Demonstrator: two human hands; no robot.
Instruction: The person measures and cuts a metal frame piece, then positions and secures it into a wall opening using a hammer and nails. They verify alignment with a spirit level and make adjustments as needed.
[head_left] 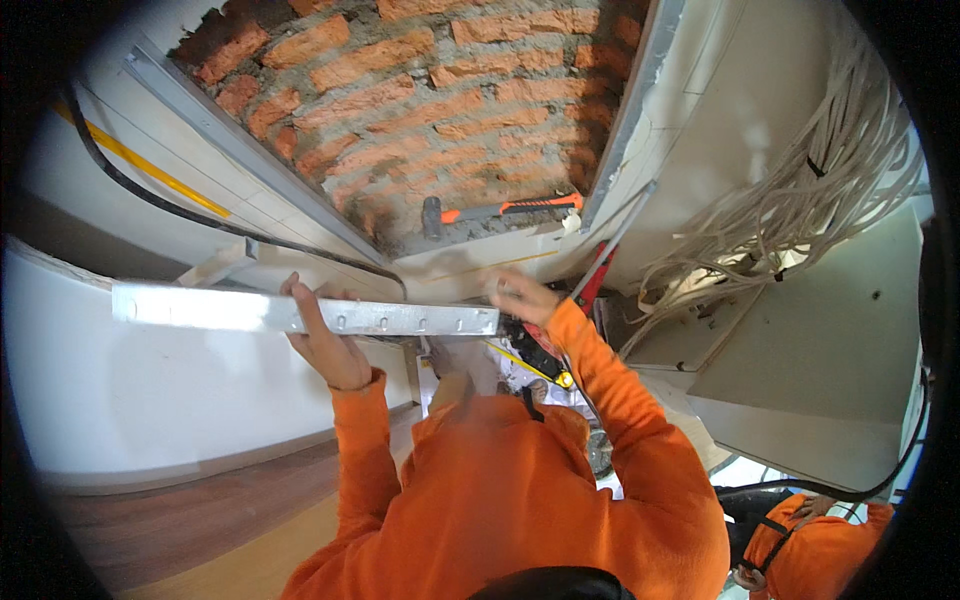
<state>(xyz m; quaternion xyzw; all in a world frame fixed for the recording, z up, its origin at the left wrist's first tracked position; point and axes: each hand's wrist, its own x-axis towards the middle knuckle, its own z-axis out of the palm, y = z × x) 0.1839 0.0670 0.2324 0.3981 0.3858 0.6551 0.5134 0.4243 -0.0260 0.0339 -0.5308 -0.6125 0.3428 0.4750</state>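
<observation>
A silvery metal profile (400,319) with a row of small dimples lies level across the view in front of my chest. My left hand (335,345) is closed around its middle, thumb up the near face and fingertips behind. Just past the profile's right end my right hand (528,298) is raised, slightly blurred, with its fingers apart and nothing visible in them. Below that hand is a black and red object (535,350), partly covered, whose kind I cannot make out.
A sledgehammer (510,207) with an orange and black handle lies on the ledge below an exposed brick wall (440,100). Bundled pale cables (800,200) hang at the right. A black cable (200,225) runs along the left. Another person in orange (825,550) is at the lower right.
</observation>
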